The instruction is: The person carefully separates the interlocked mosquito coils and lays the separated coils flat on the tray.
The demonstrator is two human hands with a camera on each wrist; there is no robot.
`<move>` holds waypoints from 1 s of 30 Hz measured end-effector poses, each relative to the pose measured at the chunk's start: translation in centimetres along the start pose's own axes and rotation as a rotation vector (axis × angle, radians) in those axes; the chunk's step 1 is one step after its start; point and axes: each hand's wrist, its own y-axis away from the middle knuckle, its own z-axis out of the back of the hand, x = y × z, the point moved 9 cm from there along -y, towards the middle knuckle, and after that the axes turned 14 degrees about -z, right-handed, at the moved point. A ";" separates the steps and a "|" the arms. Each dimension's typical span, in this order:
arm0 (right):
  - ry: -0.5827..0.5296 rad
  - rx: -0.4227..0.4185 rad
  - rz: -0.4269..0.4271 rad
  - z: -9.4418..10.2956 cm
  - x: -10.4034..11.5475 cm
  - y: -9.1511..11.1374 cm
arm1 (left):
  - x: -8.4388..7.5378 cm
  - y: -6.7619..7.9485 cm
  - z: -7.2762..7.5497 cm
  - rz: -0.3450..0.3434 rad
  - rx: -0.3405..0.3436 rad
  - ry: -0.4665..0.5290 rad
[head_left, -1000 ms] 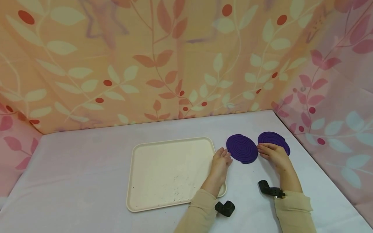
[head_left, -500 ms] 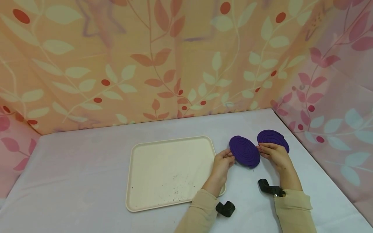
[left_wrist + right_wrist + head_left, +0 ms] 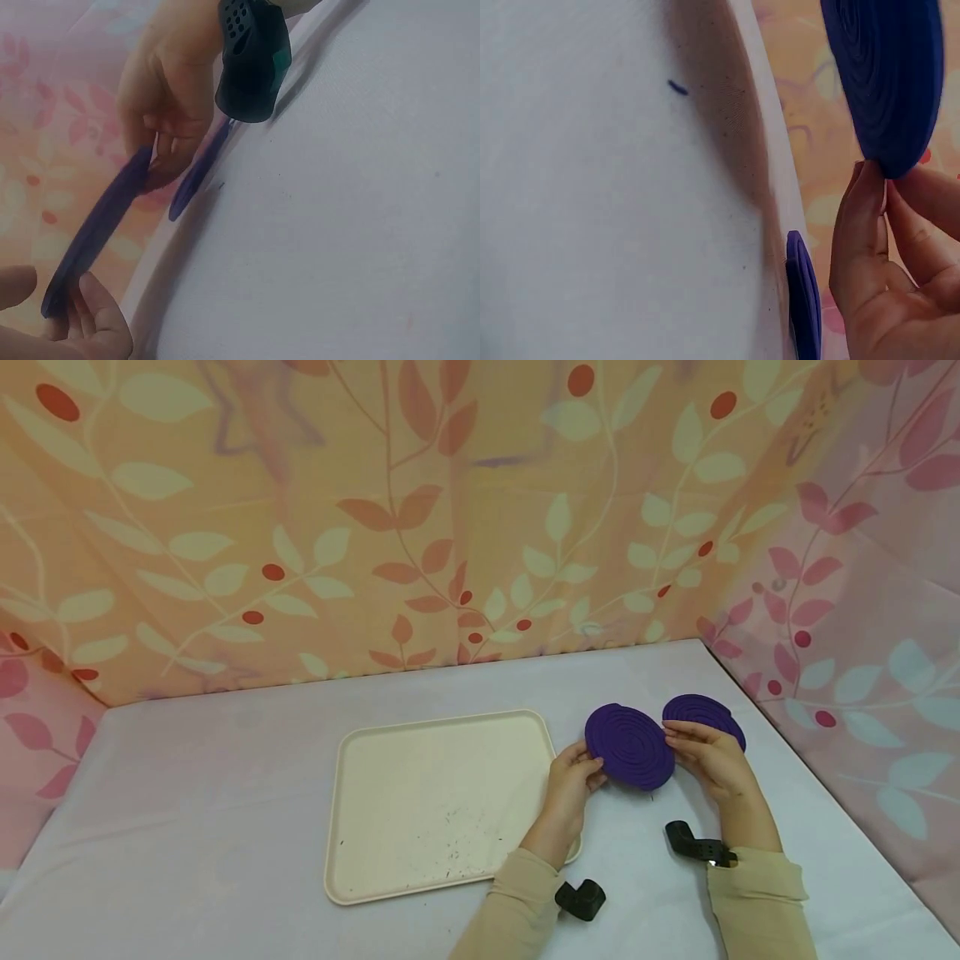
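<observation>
Cream tray [image 3: 390, 785] on white cloth [image 3: 195, 827], dark crumbs on its near half. Left sleeve [image 3: 517, 897] crosses its near right corner; can't tell from my end whether it brushes the rim, so I'd carry that forearm a touch higher.

Left hand [image 3: 567, 785] next: thumb on the near face, fingers behind, pinched on the disc's left edge. Solid hold, I'd leave it alone.

Coiled purple disc [image 3: 630, 747] hangs between the two hands, right of the tray, off the cloth; left wrist view gives it to me nearly edge-on with space beneath. Exact tilt I can't call. Looks thin and ringed, so my guess is it flexes and the coil could loosen if tugged. Raise both sides at one rate, no outward pull, no twist between wrists.

Right hand [image 3: 716, 764]: thumb and fingertips clamped on the disc's opposite edge, clearest in right wrist view. Tips only, so contact is small. I'd work more finger pad under the edge before any bigger move; a slip there would drop that side.

Second purple disc [image 3: 701, 708] lies on the cloth at far right, partly hidden by the right fingers, apart from the held one. Close enough to nudge: go up first, sideways after.
</observation>
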 end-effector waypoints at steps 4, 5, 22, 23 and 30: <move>-0.071 0.043 0.025 -0.4 0.3 0.0 | -0.1 0.0 0.2 -0.011 -0.012 0.015; -0.086 0.056 0.029 -0.6 0.4 0.0 | -0.1 0.0 0.3 -0.015 -0.016 0.017; -0.100 0.128 -0.002 -3.3 1.3 0.0 | -0.8 -0.2 1.3 -0.061 -0.119 0.045; -0.096 0.125 -0.004 -3.4 1.2 -0.1 | -0.9 -0.2 1.3 -0.065 -0.121 0.043; -0.062 0.116 -0.023 -3.9 1.2 -0.3 | -1.3 -0.6 1.7 -0.073 -0.120 0.042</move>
